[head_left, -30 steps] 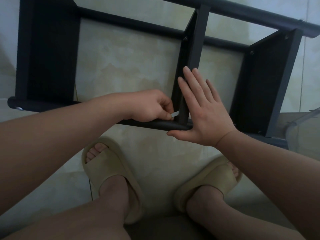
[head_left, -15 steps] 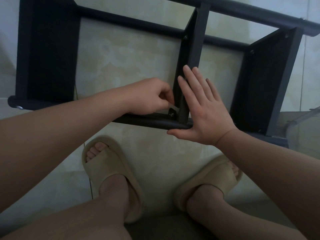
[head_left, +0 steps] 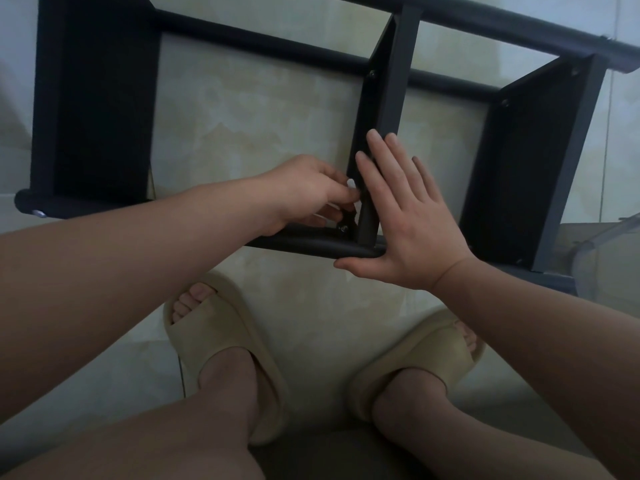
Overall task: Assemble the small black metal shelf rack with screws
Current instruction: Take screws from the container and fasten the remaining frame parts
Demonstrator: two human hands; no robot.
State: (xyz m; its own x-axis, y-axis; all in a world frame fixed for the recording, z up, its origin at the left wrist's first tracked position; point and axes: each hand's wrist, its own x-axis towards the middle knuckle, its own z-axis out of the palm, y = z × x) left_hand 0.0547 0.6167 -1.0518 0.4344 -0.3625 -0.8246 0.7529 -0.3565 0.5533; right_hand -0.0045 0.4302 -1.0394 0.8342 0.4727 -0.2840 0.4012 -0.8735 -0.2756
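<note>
Floor [head_left: 242, 109]: pale beige marbled tiles are lying glossy underfoot.
Grout line [head_left: 606, 133]: is running thin down the right side.
Right edge: a clear plastic container [head_left: 606, 251] is showing partly.
Light: is falling dim and even.

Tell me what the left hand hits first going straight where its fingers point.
The left hand, pinching a small pale tool, points right at the black metal middle shelf panel; it would meet that almost at once. The right hand lies flat on the panel's far side. Depth unclear.

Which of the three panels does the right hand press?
The middle panel: the right hand lies flat on it; left panel and right panel flank it.
</note>
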